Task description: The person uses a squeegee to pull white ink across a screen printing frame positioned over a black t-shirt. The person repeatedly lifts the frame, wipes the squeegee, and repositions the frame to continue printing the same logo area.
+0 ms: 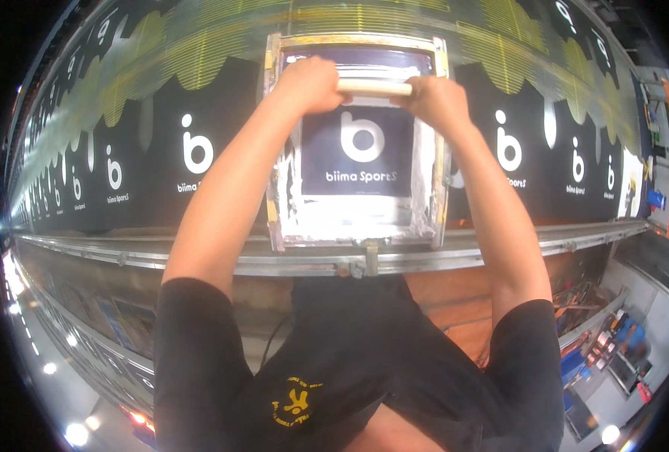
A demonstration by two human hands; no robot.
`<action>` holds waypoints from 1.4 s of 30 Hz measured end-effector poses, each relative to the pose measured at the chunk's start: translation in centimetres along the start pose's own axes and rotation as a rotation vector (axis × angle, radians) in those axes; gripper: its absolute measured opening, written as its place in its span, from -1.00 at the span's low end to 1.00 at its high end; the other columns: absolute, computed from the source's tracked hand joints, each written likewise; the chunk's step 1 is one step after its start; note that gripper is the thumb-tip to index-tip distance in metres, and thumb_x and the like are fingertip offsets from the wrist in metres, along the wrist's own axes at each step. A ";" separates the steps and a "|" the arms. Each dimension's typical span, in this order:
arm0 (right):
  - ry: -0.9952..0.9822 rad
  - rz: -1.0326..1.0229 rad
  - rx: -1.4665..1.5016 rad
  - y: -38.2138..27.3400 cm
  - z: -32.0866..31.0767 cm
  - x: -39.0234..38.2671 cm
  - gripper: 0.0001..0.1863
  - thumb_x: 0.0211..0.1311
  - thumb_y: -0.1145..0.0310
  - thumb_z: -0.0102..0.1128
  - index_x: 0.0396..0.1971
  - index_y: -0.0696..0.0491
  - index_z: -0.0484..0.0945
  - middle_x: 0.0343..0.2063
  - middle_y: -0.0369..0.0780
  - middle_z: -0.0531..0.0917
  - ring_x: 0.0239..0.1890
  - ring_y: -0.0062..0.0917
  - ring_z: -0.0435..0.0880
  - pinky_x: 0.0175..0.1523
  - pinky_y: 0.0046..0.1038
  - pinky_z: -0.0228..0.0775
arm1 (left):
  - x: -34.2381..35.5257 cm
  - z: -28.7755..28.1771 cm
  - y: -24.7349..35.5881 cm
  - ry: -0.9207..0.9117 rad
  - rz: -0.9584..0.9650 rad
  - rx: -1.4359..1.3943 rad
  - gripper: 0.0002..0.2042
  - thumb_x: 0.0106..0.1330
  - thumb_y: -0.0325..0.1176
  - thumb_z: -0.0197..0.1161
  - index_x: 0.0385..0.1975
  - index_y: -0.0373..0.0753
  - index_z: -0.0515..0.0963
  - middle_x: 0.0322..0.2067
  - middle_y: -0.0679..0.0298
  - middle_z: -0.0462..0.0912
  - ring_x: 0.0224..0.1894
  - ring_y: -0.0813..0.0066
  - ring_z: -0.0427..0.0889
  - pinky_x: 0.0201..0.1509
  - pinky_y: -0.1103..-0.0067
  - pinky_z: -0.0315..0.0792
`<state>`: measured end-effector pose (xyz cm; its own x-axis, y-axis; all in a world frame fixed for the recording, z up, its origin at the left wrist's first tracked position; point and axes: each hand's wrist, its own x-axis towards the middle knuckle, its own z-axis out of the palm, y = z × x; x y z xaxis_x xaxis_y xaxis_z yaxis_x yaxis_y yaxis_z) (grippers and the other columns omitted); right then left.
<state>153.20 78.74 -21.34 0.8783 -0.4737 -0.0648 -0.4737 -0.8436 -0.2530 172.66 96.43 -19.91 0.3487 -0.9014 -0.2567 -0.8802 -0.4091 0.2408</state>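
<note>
Both my arms reach forward over a screen printing frame [272, 218] that lies on a dark garment panel. My left hand [309, 84] and my right hand [440, 102] are each closed round an end of a squeegee [376, 87] with a pale handle. The squeegee lies crosswise near the far end of the frame. Below it the mesh [323, 169] shows a white logo with lettering on a dark field. White ink [349, 218] and shiny tape line the near part of the frame. The squeegee's blade is mostly hidden.
Dark garment panels [168, 120] with white prints lie in a row to both sides along a long table. A metal rail [296, 265] runs along its near edge, with a clamp [371, 258] below the frame. Shelving and assorted goods [621, 346] stand at the lower right.
</note>
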 end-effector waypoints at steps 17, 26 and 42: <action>-0.036 -0.071 0.020 -1.3 3.2 -6.5 -0.63 0.07 -0.06 0.58 -0.43 -0.05 0.76 -0.50 -0.20 0.76 -0.40 -0.18 0.77 -0.28 -0.17 0.60 | -5.9 5.1 2.5 -0.066 -0.099 -0.032 -0.65 0.18 0.05 0.48 -0.35 -0.13 0.81 -0.42 0.10 0.79 -0.30 0.00 0.79 -0.17 0.19 0.65; 0.148 -0.234 0.076 -3.4 6.5 -21.1 -0.74 -0.16 0.31 0.61 -0.44 -0.02 0.69 -0.49 -0.27 0.69 -0.32 -0.32 0.73 -0.15 -0.24 0.51 | -19.3 11.4 8.1 0.028 -0.103 -0.078 -0.77 0.09 -0.28 0.42 -0.28 -0.21 0.76 -0.28 0.12 0.79 -0.18 0.06 0.79 -0.12 0.21 0.64; -0.086 -0.018 -0.063 -0.8 -1.6 1.7 -0.58 0.14 -0.14 0.52 -0.31 -0.08 0.82 -0.48 -0.15 0.78 -0.35 -0.18 0.80 -0.21 -0.13 0.61 | 0.5 -0.5 -0.8 -0.031 -0.033 -0.022 -0.58 0.19 0.09 0.49 -0.37 -0.21 0.82 -0.38 0.01 0.80 -0.26 -0.05 0.80 -0.13 0.18 0.65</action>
<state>154.99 78.24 -19.74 0.8876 -0.4376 -0.1439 -0.4589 -0.8672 -0.1934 173.70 96.21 -19.74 0.3669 -0.8828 -0.2932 -0.8610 -0.4416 0.2523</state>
